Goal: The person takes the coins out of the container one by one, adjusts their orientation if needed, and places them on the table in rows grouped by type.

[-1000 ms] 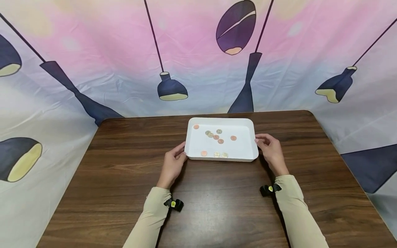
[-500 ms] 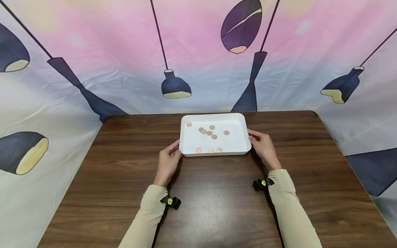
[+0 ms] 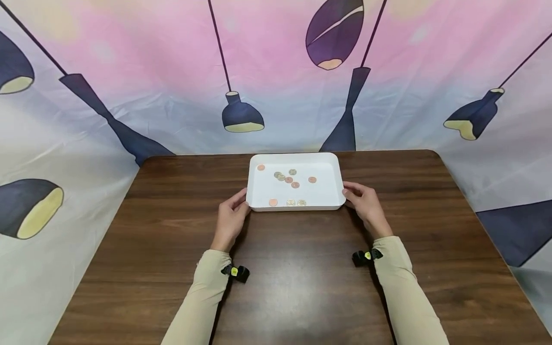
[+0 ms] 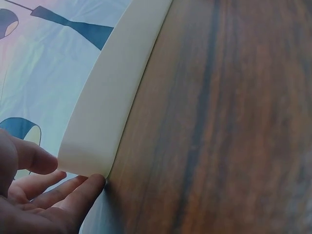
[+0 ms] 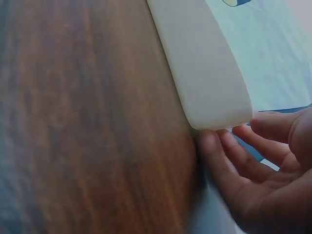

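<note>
A shallow white tray [image 3: 327, 191] lies at the table's far edge. In it are several coins, some copper-coloured [image 3: 260, 167] and some gold-coloured [image 3: 291, 203], mostly spread around the middle with a few along the near wall. My left hand [image 3: 230, 219] holds the tray's left end near the front corner; the left wrist view shows digits at the upper and lower edges of its wall [image 4: 107, 97]. At the right end, my right hand [image 3: 365, 207] grips in the same way, its digits touching the wall [image 5: 209, 63] above and below. The fingertips on the far side are partly hidden.
The dark wood-grain table [image 3: 280, 282] stretches in front of the tray and to both sides. Right behind its far edge hangs a cloth backdrop [image 3: 181, 110] printed with lamps. A small black device [image 3: 236, 273] is strapped at each sleeve cuff.
Both hands have shifted the tray a little to the left and away, up to the table's far edge. The coins keep their places in it. The head view has also moved slightly.
</note>
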Motion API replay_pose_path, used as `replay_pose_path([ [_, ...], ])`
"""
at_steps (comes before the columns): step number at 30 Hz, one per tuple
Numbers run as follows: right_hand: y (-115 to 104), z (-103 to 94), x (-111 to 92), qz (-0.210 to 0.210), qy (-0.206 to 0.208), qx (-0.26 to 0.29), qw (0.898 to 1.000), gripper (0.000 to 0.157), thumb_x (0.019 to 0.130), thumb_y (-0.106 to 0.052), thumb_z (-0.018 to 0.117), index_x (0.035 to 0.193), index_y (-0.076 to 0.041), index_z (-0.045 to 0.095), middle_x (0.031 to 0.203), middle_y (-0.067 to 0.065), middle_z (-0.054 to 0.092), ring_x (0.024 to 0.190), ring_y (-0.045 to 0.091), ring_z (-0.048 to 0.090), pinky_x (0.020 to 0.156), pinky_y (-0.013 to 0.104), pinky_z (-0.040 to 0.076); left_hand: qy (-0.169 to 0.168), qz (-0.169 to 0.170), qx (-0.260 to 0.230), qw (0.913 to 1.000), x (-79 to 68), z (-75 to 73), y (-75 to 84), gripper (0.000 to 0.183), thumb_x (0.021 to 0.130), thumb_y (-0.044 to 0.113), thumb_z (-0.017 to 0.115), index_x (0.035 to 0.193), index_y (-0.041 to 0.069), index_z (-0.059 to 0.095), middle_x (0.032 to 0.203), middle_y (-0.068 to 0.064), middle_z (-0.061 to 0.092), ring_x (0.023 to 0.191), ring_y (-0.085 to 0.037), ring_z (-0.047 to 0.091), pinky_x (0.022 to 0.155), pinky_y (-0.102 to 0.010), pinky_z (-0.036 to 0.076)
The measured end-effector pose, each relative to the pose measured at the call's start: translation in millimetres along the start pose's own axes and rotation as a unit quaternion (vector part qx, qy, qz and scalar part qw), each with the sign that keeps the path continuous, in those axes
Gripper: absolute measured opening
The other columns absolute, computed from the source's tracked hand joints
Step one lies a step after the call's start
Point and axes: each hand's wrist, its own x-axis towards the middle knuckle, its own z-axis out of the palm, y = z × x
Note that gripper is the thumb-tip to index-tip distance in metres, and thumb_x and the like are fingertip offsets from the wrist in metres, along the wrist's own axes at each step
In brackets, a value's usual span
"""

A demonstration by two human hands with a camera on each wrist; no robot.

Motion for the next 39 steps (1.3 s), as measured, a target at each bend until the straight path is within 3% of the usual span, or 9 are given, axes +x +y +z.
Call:
replay_pose_path([
  [6,-2,0.7,1,0.012,-0.015,0.028,0.999,0.043,0.109,-0.011,0.059,0.150,0.002,0.056,0.144,0.027,0.056,0.104,0.016,0.066,0.084,0.024,0.061,0.006,-0.008,-0.004,0.9999,2.5,-2.2,1.7,0.045,0.106,-0.002,0.052,0.151,-0.003,0.054,0.145,-0.026,0.059,0.135,-0.029,0.058,0.097,-0.016,0.052],
  [15,-3,-2.9,-1,0.018,-0.023,0.046,0.999,0.045,0.110,-0.016,0.059,0.152,-0.002,0.055,0.148,0.026,0.054,0.107,0.015,0.067,0.086,0.025,0.061,-0.007,0.000,-0.014,0.9999,5.5,-3.1,4.4,0.044,0.108,-0.003,0.049,0.151,-0.005,0.053,0.146,-0.029,0.057,0.137,-0.034,0.057,0.104,-0.030,0.051],
  [31,-1,-0.8,12,0.024,-0.026,0.084,0.996,0.047,0.110,-0.016,0.058,0.154,-0.001,0.052,0.146,0.025,0.054,0.095,0.008,0.069,0.084,0.027,0.062,-0.019,-0.019,-0.027,0.9993,13.8,-5.2,6.8,0.044,0.109,-0.002,0.047,0.153,-0.004,0.051,0.149,-0.026,0.055,0.139,-0.030,0.054,0.110,-0.037,0.048],
  [39,8,-6.7,18,0.025,-0.046,0.092,0.994,0.052,0.109,-0.024,0.062,0.154,-0.002,0.052,0.144,0.019,0.057,0.101,0.006,0.068,0.091,0.025,0.059,-0.016,0.007,-0.010,0.9998,17.3,-8.0,5.6,0.041,0.106,-0.006,0.051,0.146,-0.008,0.056,0.143,-0.030,0.059,0.134,-0.035,0.058,0.098,-0.018,0.053],
])
